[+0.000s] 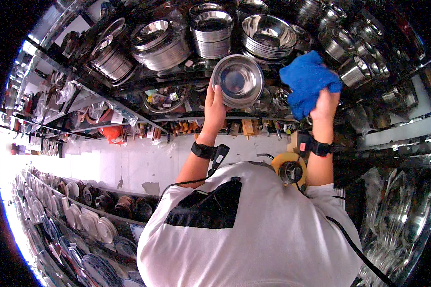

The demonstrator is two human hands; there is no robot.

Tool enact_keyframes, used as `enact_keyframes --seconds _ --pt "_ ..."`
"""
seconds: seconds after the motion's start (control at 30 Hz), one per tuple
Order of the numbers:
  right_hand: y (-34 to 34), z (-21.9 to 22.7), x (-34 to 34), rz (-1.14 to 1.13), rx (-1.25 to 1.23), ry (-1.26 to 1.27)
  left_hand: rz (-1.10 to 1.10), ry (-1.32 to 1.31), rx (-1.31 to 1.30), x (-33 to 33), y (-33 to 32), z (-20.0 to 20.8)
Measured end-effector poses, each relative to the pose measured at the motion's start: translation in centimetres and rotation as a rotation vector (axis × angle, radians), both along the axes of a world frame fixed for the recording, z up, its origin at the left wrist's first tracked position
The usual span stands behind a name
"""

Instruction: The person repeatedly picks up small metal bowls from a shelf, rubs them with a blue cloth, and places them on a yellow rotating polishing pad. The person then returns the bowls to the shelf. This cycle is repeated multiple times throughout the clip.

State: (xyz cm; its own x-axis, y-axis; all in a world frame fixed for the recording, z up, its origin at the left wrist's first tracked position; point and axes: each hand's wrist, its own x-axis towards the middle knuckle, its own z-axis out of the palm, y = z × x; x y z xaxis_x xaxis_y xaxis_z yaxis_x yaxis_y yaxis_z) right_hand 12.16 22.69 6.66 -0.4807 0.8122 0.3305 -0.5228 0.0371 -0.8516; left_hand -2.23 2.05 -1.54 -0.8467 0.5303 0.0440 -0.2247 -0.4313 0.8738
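A round stainless steel bowl (238, 80) is tilted so its shiny inside shows. My left hand (215, 108) grips it at the left side, thumb over the rim and the other fingers hidden behind it. To the right, apart from the bowl, my right hand (325, 103) is closed on a bunched blue cloth (307, 81), which covers most of the fingers. Just beyond the bowl, stacks of steel bowls (212, 40) stand on the shelf. A wider stack of deep bowls (268, 38) sits between the held bowl and the cloth.
More steel stacks (160, 48) line the shelf at left, with steel pots (354, 71) at right. A lower shelf holds a basin of small packets (164, 101). Behind me at left are racks of plates (93, 225). A yellow round stool (290, 167) stands by my right arm.
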Motion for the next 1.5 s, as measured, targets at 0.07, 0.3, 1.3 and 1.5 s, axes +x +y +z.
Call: enact_keyframes --seconds 0.07,0.3,1.3,1.5 --pt "-1.0 -1.1 -1.1 0.009 0.141 -0.104 -0.001 0.063 0.011 0.6 0.5 0.6" --pt "-4.4 -5.5 -6.0 0.142 0.747 -0.405 -0.032 0.698 -0.319 2.5 1.6 1.4" --pt "-0.9 -4.4 -1.3 -0.023 0.195 -0.138 0.006 -0.009 -0.148 -0.6 -0.8 0.0" --pt "-3.7 -4.7 -2.6 0.128 -0.297 -0.244 -0.238 -0.024 -0.190 1.1 0.3 0.6"
